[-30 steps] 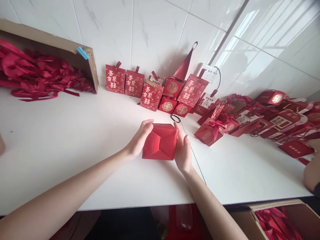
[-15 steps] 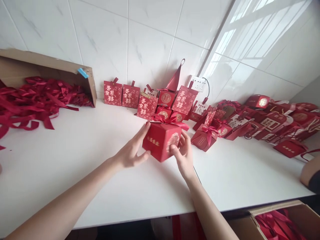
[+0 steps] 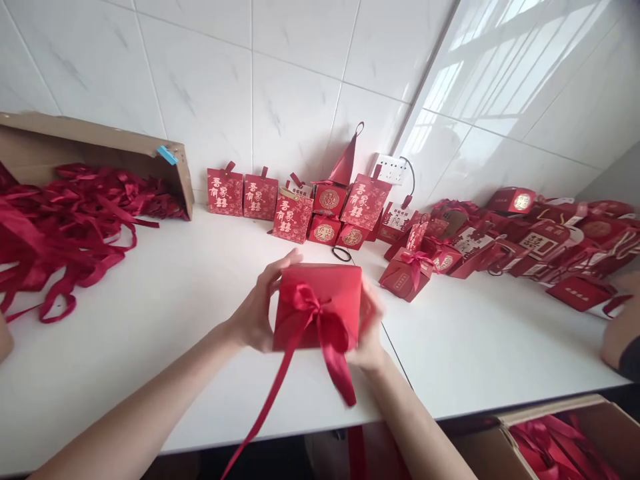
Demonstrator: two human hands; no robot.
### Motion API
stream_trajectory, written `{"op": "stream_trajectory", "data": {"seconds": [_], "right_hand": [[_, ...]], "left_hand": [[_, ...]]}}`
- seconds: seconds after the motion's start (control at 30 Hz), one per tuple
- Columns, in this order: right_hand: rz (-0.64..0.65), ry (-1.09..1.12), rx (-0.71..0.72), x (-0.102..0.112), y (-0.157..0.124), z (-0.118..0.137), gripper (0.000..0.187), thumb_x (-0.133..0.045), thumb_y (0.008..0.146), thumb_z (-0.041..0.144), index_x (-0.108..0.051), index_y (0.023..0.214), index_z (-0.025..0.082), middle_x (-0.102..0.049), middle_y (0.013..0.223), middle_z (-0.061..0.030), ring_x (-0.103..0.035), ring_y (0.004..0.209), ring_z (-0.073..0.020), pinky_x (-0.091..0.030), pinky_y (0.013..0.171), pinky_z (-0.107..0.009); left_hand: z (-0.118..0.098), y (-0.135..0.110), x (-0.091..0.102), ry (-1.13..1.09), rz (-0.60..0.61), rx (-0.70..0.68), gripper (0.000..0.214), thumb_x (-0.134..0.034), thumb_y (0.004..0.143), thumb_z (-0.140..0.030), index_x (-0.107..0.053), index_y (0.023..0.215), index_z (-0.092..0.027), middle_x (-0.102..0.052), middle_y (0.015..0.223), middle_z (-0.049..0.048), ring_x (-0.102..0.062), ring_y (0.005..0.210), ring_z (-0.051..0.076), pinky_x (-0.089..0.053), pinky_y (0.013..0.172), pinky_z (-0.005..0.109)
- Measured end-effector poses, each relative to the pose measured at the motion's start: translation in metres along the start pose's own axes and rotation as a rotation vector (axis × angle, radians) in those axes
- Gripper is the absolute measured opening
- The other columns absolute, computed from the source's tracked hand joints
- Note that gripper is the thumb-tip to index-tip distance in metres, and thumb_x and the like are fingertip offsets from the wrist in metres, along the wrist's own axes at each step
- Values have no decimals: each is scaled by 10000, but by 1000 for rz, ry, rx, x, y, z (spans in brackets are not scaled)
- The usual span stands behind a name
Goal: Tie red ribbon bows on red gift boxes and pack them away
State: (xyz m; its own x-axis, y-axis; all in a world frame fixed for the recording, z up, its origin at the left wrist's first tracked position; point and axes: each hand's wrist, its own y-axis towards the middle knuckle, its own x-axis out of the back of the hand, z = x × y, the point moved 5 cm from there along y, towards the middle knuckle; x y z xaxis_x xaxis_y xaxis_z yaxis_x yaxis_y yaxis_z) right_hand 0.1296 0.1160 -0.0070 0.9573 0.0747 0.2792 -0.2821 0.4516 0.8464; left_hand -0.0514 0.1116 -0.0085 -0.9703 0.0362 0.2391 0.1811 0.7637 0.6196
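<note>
Between my two hands is a red gift box (image 3: pixel 336 285), its top tilted toward me. A red ribbon bow (image 3: pixel 313 308) is tied on that top, with two tails hanging over the front, the left one long and reaching the lower edge of the view. My left hand (image 3: pixel 263 310) grips the box's left side, fingers around the back. On the right side my right hand (image 3: pixel 371 327) holds the box, its fingers partly hidden behind it and slightly blurred. Behind the box lies a small black ring-shaped band (image 3: pixel 342 254) on the white table (image 3: pixel 200 287).
At left a cardboard box (image 3: pixel 100 137) on its side spills red ribbons (image 3: pixel 95 213). Red printed gift boxes (image 3: pixel 293 217) stand along the tiled wall, with more piled (image 3: pixel 550 247) at right. An open carton (image 3: pixel 505 433) with ribbons sits below. Another person's arm (image 3: pixel 620 327) shows at right.
The gift box has been turned and tipped toward me, so its bow now faces me and its tails hang down. The hands came slightly nearer. The black band behind is now visible.
</note>
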Motion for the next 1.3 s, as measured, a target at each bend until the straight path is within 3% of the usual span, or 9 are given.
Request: {"op": "stream_trajectory", "data": {"seconds": [0.17, 0.33, 0.47, 0.63, 0.77, 0.9, 1.0, 1.17, 1.3], "right_hand": [[218, -11, -245, -9, 1, -18, 1081, -758, 654, 426, -38, 1448, 293, -183, 1493, -172, -311, 1345, -354, -406, 1005, -540], [128, -17, -323, -2, 2, -19, 1081, -798, 619, 392, -115, 1451, 294, -268, 1445, -184, -337, 1328, -343, -483, 932, -498], [119, -89, -283, 0, 3, -19, 1000, -781, 650, 364, -166, 1437, 299, -288, 1432, -167, -331, 1331, -324, -446, 976, -519], [199, -102, -266, -1, 3, -18, 927, -739, 688, 324, -198, 1437, 256, -266, 1450, -169, -260, 1375, -326, -358, 1054, -538], [279, 132, -303, 1, 3, -15, 834, -607, 765, 475, -195, 1459, 266, -151, 1548, -91, -122, 1426, -313, -269, 1097, -552], [190, 516, -445, 6, 5, -18, 772, -445, 776, 672, -241, 1437, 328, -305, 1508, -70, -308, 1369, -306, -403, 985, -562], [119, 555, -542, 6, 4, -20, 686, -354, 801, 711, -351, 1372, 331, -405, 1451, -93, -418, 1302, -304, -449, 921, -562], [117, 335, -514, 0, 1, -14, 414, -637, 799, 445, -484, 1156, 301, -379, 1450, -90, -347, 1350, -248, -432, 989, -471], [2, 230, -469, 3, 4, -10, 136, -584, 852, 356, -534, 852, 230, -495, 1327, -112, -476, 1237, -237, -485, 914, -413]], "left_hand": [[5, -1, -8, 112, 122, 4, 1053, -783, 591, -312, -173, 1446, -237, -297, 1480, 171, -322, 1348, 369, -252, 1117, 542], [11, 1, -4, 33, 139, 115, 980, -648, 629, -222, -146, 1469, -273, -307, 1491, 93, -280, 1376, 321, -218, 1136, 514], [12, 9, 14, -60, -32, 229, 507, -525, 687, -237, -553, 1193, -250, -410, 1409, 78, -343, 1335, 316, -352, 1071, 497], [1, 9, 7, -43, -171, 342, 310, -539, 800, -443, -529, 985, -195, -591, 1038, 75, -569, 1032, 246, -501, 857, 401], [-4, 4, -5, 74, -222, 386, 276, -553, 804, -460, -460, 855, -206, -546, 930, 22, -594, 841, 169, -514, 749, 312], [-8, 4, -3, 94, -268, 356, 272, -525, 805, -457, -463, 882, -203, -520, 972, 39, -570, 936, 181, -507, 785, 303], [-11, 5, 0, 112, -305, 356, 269, -512, 816, -456, -480, 907, -205, -517, 992, 50, -546, 988, 193, -499, 810, 305], [-16, 5, -3, 199, -302, 311, 198, -521, 828, -406, -501, 818, -210, -465, 953, 37, -527, 947, 181, -515, 756, 281], [-20, 5, -6, 209, -286, 271, 203, -495, 841, -376, -496, 732, -205, -445, 879, 30, -536, 832, 164, -517, 658, 262]]}}
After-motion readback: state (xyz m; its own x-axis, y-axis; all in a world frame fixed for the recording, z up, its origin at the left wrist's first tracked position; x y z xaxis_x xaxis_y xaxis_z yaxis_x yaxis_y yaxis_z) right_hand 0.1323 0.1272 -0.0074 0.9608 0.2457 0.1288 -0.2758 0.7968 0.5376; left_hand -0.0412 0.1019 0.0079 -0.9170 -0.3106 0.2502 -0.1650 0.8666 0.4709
